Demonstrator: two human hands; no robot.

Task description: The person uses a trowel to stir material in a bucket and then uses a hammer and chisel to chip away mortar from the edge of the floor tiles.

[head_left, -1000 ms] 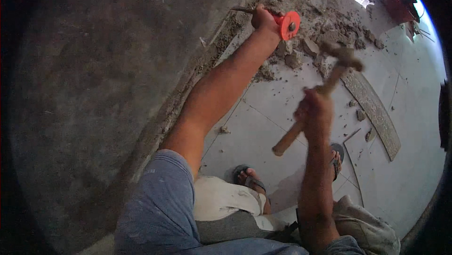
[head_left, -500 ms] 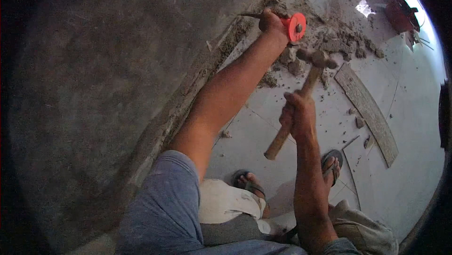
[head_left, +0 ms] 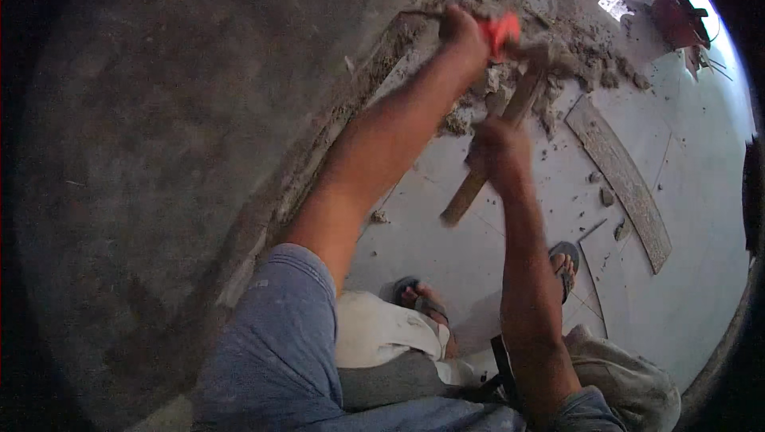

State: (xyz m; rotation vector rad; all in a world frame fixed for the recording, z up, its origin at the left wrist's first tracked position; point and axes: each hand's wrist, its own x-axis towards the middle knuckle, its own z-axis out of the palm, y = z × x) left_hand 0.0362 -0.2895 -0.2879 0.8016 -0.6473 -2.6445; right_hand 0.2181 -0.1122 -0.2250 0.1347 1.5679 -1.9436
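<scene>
Nearest, out to the right of the bare grey wall (head_left: 175, 129), the person's sandalled feet (head_left: 422, 303) stand on the pale tiled floor (head_left: 693, 217). Beyond them, also clear of the wall, the right hand (head_left: 500, 149) has its fingers wrapped right round the wooden handle of a hammer (head_left: 523, 93), with no gap left in the grip. Well out from the wall lies a long, flat strip (head_left: 620, 185) with a rough, mottled face, apart from the wall's foot; it looks like a piece already taken off, though its origin does not show. The left hand (head_left: 466, 33), close in by the wall, is closed firmly about a chisel (head_left: 504, 32), its red guard facing away from the wall and its thin shank pointing in toward the wall's foot. Blur hides whether the hammer head touches the chisel's struck end or stops just beside it, and whether the tip bites is too small to tell. Along the foot of the wall a ragged, crumbly band (head_left: 382, 69) runs from near the person up to the chisel, so the chipping seems done over much of that stretch; how much remains past the chisel cannot be judged. Loose rubble (head_left: 594, 61) spreads from the wall's foot across the floor, so clearing appears not yet done. Farthest out from the wall is a dark red container (head_left: 677, 17), its contents unclear.
</scene>
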